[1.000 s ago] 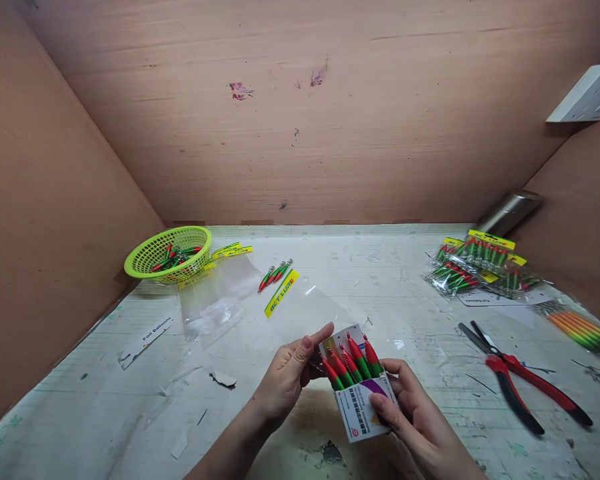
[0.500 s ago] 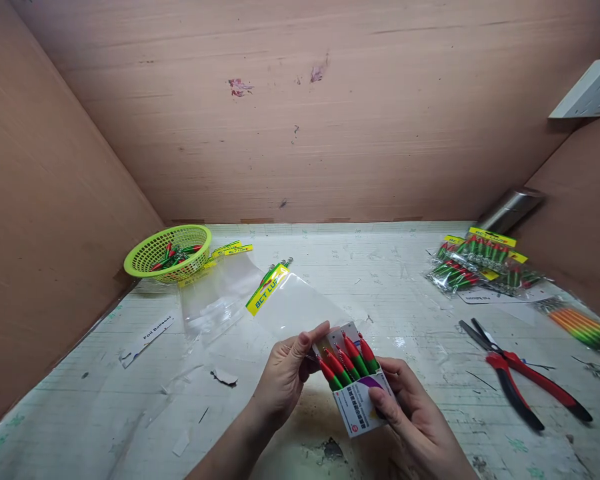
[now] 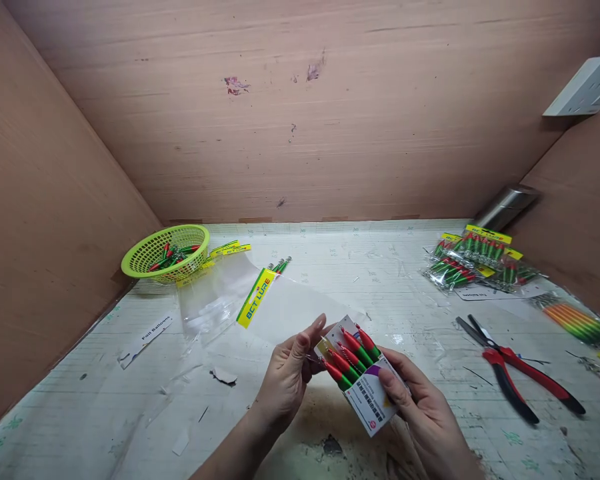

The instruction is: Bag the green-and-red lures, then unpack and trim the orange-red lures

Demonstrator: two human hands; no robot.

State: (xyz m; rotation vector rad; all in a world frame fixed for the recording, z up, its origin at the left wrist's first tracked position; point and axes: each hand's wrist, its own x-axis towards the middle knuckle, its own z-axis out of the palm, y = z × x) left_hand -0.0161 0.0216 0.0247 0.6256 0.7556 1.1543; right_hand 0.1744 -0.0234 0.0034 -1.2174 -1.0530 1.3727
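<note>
In my right hand [image 3: 425,407] is a small white printed card box [image 3: 375,403], tilted, with several red-and-green fishing lures [image 3: 350,353] standing up out of it. The thumb presses on the front of the box. My left hand [image 3: 290,367] is closed on the near edge of a clear plastic bag [image 3: 300,307], right beside the lure tips; its fingertips are partly hidden. That bag stretches away over the table to its yellow "BCT LURE" header [image 3: 255,300]. Behind the header, a few loose lures [image 3: 283,265] lie partly covered.
A yellow-green basket [image 3: 165,253] of lures stands back left, with more clear bags [image 3: 215,293] beside it. Packed lures [image 3: 480,257] are piled back right near a metal cylinder [image 3: 507,208]. Red-handled pliers [image 3: 520,373] lie at right. A torn paper strip [image 3: 145,340] lies at left.
The bag's header has swung left and toward me, now partly covering the loose lures. The box has tilted further and shifted slightly right in my right hand, its lures leaning more to the left.
</note>
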